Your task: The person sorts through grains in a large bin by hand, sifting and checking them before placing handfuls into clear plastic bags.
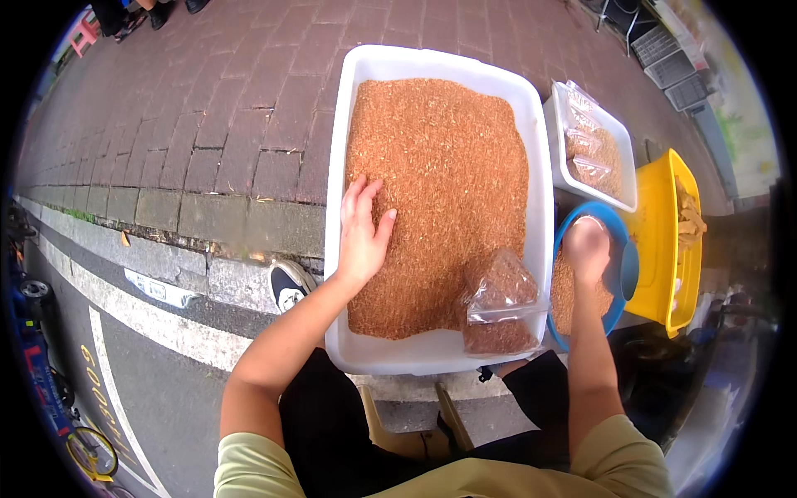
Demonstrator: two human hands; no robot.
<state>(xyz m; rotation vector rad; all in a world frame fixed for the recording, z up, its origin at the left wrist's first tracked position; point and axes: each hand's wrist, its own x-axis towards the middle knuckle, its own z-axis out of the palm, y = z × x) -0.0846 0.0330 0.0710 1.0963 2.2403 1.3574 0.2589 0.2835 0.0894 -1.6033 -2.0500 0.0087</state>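
A large white plastic tub (pixel 439 59) holds a broad heap of reddish-brown granular material (pixel 436 187). My left hand (pixel 364 230) rests over the tub's left side, fingers spread at the heap's edge, holding nothing. Clear zip bags of brown material (pixel 501 299) lie at the tub's lower right corner. My right hand (pixel 587 246) is over a blue round basin (pixel 613 218) to the right, which holds lighter brown grains (pixel 565 299). That hand is blurred, with a pale rim at its fingertips; whether it grips something is unclear.
A smaller white tub (pixel 557 149) with filled zip bags and loose grains stands at the upper right. Beside the basin is a yellow plastic tub (pixel 647 236) with tan pieces inside. Grey crates (pixel 669 68) lie farther off. People's feet (pixel 159 15) and a pink stool (pixel 83 35) show at upper left.
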